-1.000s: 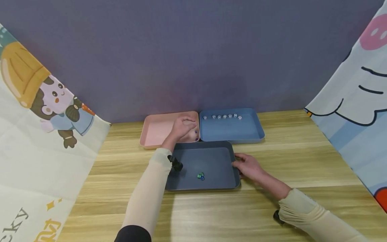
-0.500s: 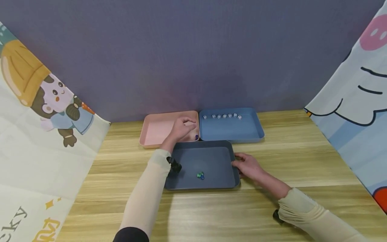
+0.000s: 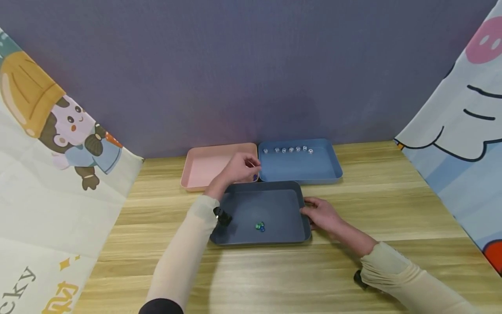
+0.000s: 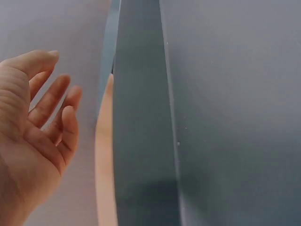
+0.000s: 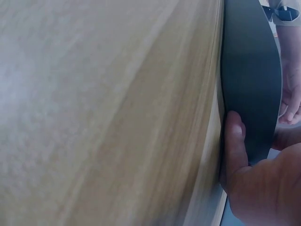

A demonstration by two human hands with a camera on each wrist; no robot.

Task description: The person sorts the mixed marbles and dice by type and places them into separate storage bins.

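My left hand point(image 3: 241, 168) hangs over the right side of the pink tray point(image 3: 198, 172), fingers loosely curled, thumb and index near each other by the tray's wall. In the left wrist view no object shows between the fingers; the index tip is partly hidden behind the thumb. Just below it, small dark blue dice point(image 3: 255, 177) lie in the pink tray's near right corner. My right hand point(image 3: 323, 216) grips the right wall of the dark grey tray point(image 3: 284, 207), thumb at the rim and a finger along the outside. Green and blue dice point(image 3: 260, 226) cluster inside this grey tray.
A blue tray point(image 3: 306, 168) stands right of the pink one, with a row of several white dice point(image 3: 291, 149) near its far wall. All three trays sit close together on a wooden table point(image 3: 266, 279). A grey-blue panel point(image 3: 251, 74) rises behind, with printed cloths at both sides.
My left hand has shifted slightly right and nearer, its thumb and index drawing closer together. The dark blue dice in the pink tray, seen apart earlier, now show close together. My right hand stays put.
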